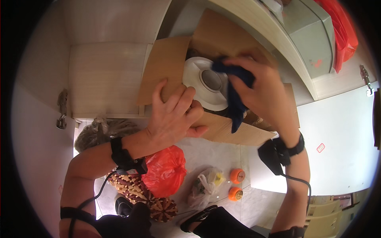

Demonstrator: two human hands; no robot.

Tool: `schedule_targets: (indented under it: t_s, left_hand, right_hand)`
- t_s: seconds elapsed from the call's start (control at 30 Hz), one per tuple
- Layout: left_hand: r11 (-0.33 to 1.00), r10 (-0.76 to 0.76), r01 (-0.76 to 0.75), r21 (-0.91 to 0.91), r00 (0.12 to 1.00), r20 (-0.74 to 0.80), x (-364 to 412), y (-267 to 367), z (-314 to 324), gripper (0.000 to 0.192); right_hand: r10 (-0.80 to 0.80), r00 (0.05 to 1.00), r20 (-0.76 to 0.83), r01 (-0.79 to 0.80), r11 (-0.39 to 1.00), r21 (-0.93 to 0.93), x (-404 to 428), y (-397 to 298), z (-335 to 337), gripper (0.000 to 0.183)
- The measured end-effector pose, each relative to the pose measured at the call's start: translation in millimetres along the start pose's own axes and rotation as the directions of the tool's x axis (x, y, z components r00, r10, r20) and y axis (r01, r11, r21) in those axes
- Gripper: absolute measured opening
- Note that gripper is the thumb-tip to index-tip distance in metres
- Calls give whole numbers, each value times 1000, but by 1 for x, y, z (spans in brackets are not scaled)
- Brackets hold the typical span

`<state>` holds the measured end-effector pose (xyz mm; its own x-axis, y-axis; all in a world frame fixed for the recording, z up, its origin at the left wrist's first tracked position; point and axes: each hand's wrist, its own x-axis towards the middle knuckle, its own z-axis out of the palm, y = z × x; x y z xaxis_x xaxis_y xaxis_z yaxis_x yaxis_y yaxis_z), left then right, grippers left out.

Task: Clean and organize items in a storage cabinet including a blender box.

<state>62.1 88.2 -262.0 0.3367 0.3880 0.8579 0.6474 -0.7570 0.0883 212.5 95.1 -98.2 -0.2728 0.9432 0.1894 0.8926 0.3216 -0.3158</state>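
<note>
My right hand (262, 83) is closed on a dark blue cloth (238, 77). One end of the cloth lies against the right rim of a white, round, dish-like object (193, 74) with a grey circular centre. That object sits inside an opened cardboard box (223, 32), whose flaps are folded outward. My left hand (175, 114) rests over the near left corner of the box, fingers bent and apart, touching the left flap (163, 65). Its fingertips are close to the dish-like object's lower left rim. The right hand blurs slightly and hides part of the box's contents.
The box stands in a pale wooden cabinet (107, 77), beneath a shelf with a grey-green box (312, 41) and a red bag (345, 35). A white door (336, 139) stands open at right. Below are a red plastic bag (165, 171), a translucent bag (205, 189) and two orange round items (237, 176).
</note>
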Motion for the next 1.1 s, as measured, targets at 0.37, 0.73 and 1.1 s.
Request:
schedule_targets:
  t_s: [0.37, 0.73, 1.1]
  left_hand:
    - [1000, 16, -16, 6, 1000, -14, 2, 0, 3, 54]
    - [997, 66, -62, 45, 992, -105, -4, -4, 9, 57]
    - [994, 36, -42, 103, 998, 59, -1, -1, 2, 57]
  right_hand:
    - [-369, 925, 87, 365, 929, 57, 31, 31, 66, 39]
    - [-377, 831, 410, 317, 925, 207, -5, 31, 16, 44]
    - [-497, 855, 151, 491, 868, 73, 36, 35, 42, 45]
